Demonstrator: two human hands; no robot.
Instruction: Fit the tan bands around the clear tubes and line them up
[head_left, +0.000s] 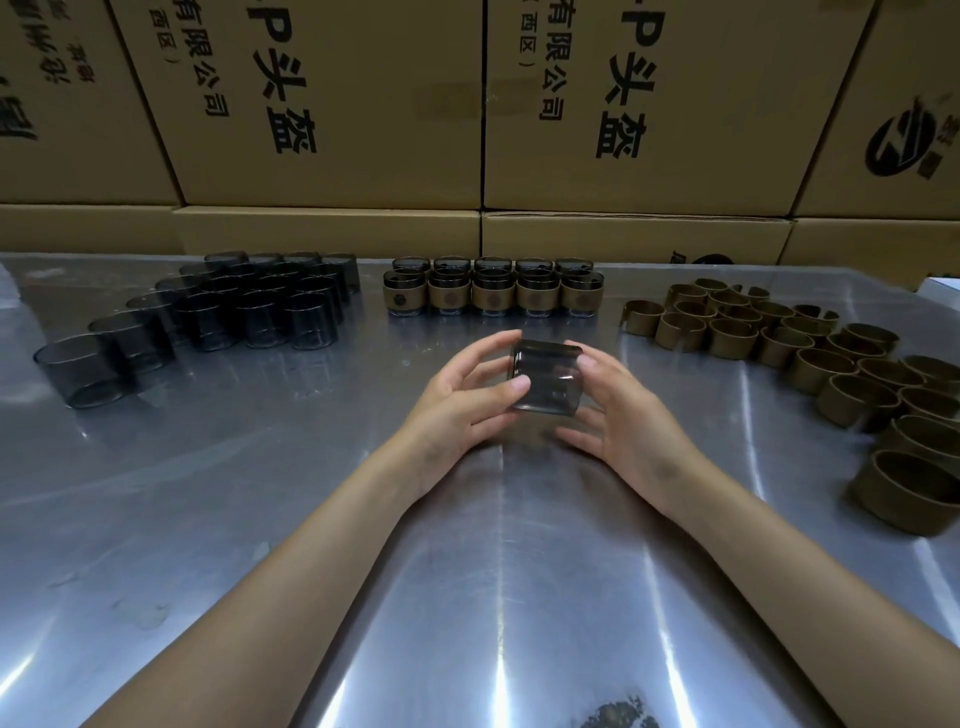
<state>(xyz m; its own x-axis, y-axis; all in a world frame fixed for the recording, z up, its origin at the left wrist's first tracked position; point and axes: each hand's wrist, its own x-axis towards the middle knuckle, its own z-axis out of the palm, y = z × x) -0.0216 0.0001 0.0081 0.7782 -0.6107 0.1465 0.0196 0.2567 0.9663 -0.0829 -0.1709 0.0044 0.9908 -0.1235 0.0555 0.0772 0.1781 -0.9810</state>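
A clear smoky tube (545, 376) is held just above the shiny metal table (260, 467), in the middle. My left hand (462, 395) grips its left side with thumb and fingers. My right hand (618, 410) holds its right side, thumb on top. The tube carries no band. Several bare tubes (249, 306) stand in rows at the far left. Several banded tubes (493, 291) form two neat rows at the far centre. A pile of loose tan bands (810, 358) spreads along the right side.
Stacked cardboard boxes (332, 104) with printed characters wall off the far edge of the table. A white object (943, 287) peeks in at the far right edge. A dark patch (621, 714) shows at the table's near edge.
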